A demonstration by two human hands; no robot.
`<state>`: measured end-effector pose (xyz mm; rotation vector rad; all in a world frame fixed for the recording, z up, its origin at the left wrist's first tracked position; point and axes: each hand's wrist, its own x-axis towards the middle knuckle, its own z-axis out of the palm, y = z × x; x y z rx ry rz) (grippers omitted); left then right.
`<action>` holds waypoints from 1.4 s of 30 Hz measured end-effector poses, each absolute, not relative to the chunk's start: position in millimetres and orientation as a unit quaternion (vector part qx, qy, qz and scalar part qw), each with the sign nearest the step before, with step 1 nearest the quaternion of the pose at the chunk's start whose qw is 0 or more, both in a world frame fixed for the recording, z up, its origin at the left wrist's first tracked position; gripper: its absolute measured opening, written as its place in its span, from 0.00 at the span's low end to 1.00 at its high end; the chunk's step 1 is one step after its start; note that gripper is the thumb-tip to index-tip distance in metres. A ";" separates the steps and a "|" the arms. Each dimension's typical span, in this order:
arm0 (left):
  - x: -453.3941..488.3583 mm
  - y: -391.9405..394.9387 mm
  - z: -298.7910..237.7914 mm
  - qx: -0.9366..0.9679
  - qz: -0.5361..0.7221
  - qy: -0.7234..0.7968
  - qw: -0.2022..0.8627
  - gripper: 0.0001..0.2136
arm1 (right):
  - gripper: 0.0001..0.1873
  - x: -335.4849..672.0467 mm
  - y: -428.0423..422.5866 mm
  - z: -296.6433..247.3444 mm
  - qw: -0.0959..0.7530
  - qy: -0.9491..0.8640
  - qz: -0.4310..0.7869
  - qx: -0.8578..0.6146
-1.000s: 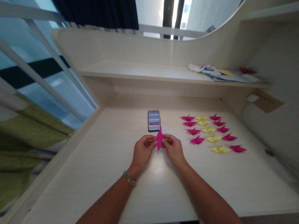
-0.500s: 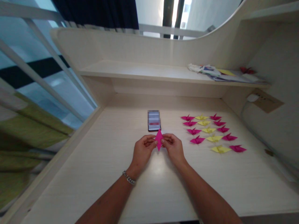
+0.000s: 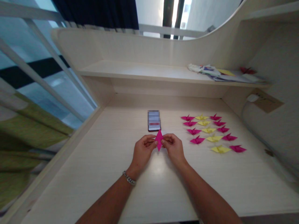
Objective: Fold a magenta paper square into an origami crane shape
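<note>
Between my two hands is a piece of pink origami paper, folded into a narrow diamond with its points up and down. My left hand pinches its left edge, thumb in front and fingers curled behind. On the opposite edge my right hand has the same kind of pinch. A phone with a lit, blurred screen lies just beyond the paper. To the right, several folded paper cranes sit in three columns, pink ones such as this crane and yellow ones like this crane.
The pale desk carries everything. Behind it runs a shelf with papers and a red folded piece at its right end. A cable from a white plug trails down the right wall. Rails stand at the left.
</note>
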<state>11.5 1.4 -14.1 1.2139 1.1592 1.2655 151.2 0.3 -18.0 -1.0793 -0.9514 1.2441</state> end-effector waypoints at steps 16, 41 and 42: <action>11.0 -1.6 -7.8 0.528 0.528 0.464 0.476 0.07 | 0.10 158.5 3.4 -14.6 0.543 -0.428 0.582 -0.428; 9.3 -2.4 -5.0 0.522 0.507 0.478 0.493 0.04 | 0.11 161.4 7.2 -17.9 0.524 -0.403 0.587 -0.468; 9.9 -2.2 -5.4 0.511 0.510 0.478 0.500 0.04 | 0.11 161.6 7.2 -18.5 0.525 -0.412 0.579 -0.469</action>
